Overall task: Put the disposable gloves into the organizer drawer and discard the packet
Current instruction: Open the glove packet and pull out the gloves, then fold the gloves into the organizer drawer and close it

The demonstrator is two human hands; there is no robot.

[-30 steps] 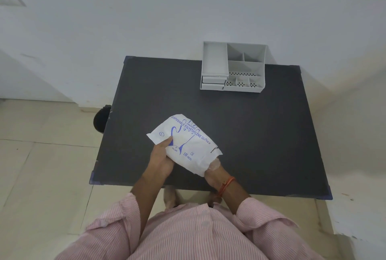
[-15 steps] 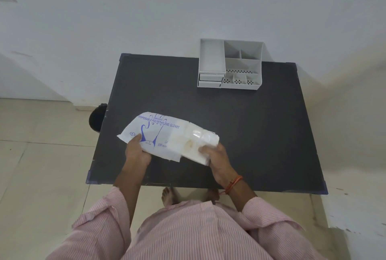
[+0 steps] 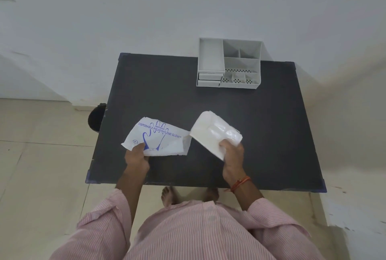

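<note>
My left hand [image 3: 136, 158] grips the white packet [image 3: 158, 137] with blue glove print, held flat above the black table [image 3: 261, 134]. A stack of white disposable gloves [image 3: 213, 132] is out of the packet and pinched in my right hand [image 3: 232, 156], just right of the packet's open end. The grey organizer [image 3: 228, 65] stands at the table's far edge by the wall; its two small drawers [image 3: 208, 80] at the lower left front look shut.
A dark round bin [image 3: 96, 118] sits on the tiled floor at the table's left side. The white wall runs right behind the organizer. My bare feet show under the near table edge.
My right hand has drawn the stack of gloves out of the packet and moved it right. My left hand has kept hold of the packet, which now lies flatter.
</note>
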